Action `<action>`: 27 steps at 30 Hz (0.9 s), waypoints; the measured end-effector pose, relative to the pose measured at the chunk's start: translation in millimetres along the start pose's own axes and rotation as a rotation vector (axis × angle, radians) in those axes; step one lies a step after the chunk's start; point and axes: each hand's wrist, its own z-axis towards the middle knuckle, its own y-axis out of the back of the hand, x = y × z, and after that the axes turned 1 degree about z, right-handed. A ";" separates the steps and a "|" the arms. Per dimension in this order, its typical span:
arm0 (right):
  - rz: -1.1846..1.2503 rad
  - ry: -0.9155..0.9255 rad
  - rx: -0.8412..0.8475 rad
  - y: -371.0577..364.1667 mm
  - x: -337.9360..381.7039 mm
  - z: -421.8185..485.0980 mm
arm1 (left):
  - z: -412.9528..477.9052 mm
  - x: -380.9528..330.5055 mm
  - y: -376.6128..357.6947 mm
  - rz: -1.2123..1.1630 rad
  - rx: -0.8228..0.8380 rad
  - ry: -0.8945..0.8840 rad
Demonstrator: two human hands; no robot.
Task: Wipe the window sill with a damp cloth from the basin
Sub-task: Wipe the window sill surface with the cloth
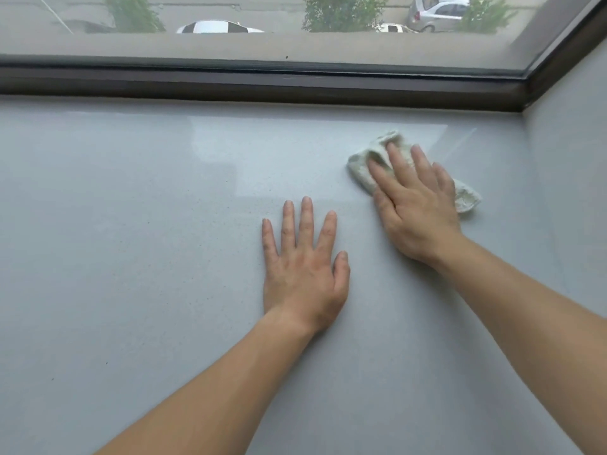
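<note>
A wide, pale grey window sill fills most of the view. A small whitish cloth lies bunched on it at the right, toward the back. My right hand presses flat on the cloth with straight fingers; cloth shows beyond the fingertips and at the hand's right side. My left hand rests flat on the bare sill, fingers spread, just left of and nearer than the right hand. No basin is in view.
A dark window frame runs along the back of the sill and turns at the right corner. A grey side wall closes the sill on the right. Small dark specks dot the sill's near left part.
</note>
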 end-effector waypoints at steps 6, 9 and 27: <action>0.020 -0.244 -0.037 15.0 -47.7 37.7 | -0.6 0.5 1.3 0.009 0.017 0.001; 0.018 -0.225 -0.048 5.3 -15.9 0.5 | -0.9 0.1 1.2 0.018 0.021 0.000; 0.053 -0.071 0.065 -10.5 -14.0 -156.1 | -2.9 7.4 4.0 -0.229 -0.038 -0.057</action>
